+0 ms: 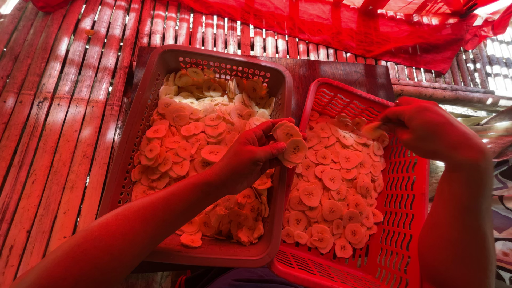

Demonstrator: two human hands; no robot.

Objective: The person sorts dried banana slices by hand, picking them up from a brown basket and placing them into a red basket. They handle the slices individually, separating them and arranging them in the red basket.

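Note:
My left hand hovers over the inner edge of the left basket and grips a small stack of round banana slices. That basket is piled high with pale slices. My right hand is above the far right side of the right basket, its fingers pinched on a single slice. In the right basket, slices lie spread in a flatter layer.
Both red plastic baskets rest on a dark board laid over a slatted bamboo floor. Red netting cloth hangs across the top. Patterned fabric shows at the right edge.

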